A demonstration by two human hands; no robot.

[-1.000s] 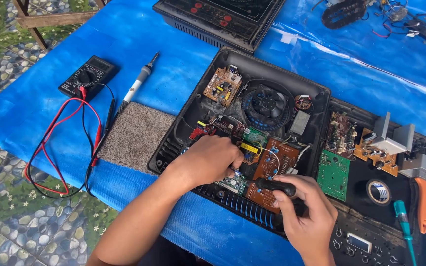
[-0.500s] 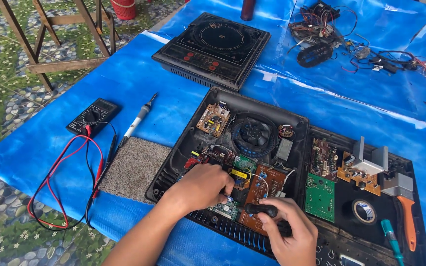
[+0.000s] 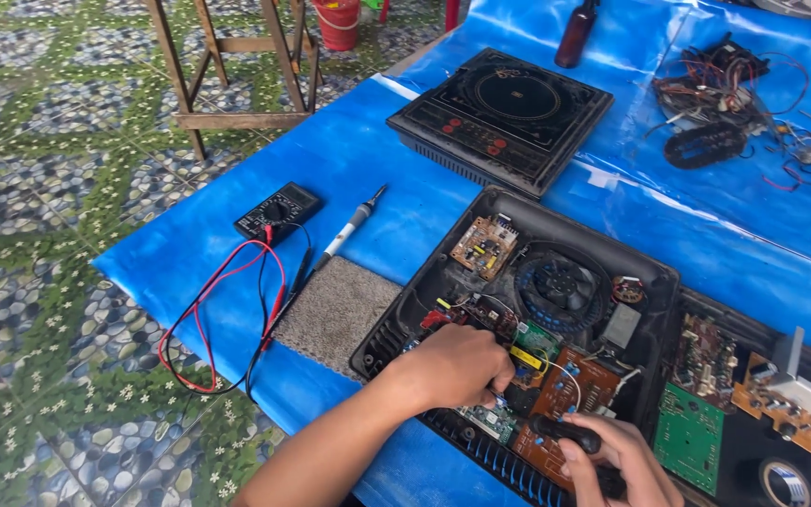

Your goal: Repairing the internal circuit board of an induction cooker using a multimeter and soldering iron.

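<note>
- Working inside an opened black plastic induction cooker base [image 3: 424, 310], the person has both hands down among its boards near the front edge.
- The left hand [image 3: 457, 364] is curled, its fingertips pinched on something small by the yellow component; what exactly they pinch is hidden under the knuckles.
- The right hand [image 3: 617, 455] is closed around a black tool handle [image 3: 565, 432] that lies over the brown circuit board [image 3: 579, 390].
- As far as can be judged, the casing is already off and the round black cooling fan [image 3: 560, 282] and boards lie exposed; nothing looks reassembled, so the board work seems mid-way.
- On the blue plastic-covered desk [image 3: 359, 160], a black digital multimeter [image 3: 278, 210] with red and black leads [image 3: 227, 310] and a grey-handled soldering iron [image 3: 349, 225] lie untouched, well apart from the hands, beside a grey carpet square [image 3: 340, 314].
- A second, closed black induction cooker [image 3: 504, 117] sits farther back.
</note>
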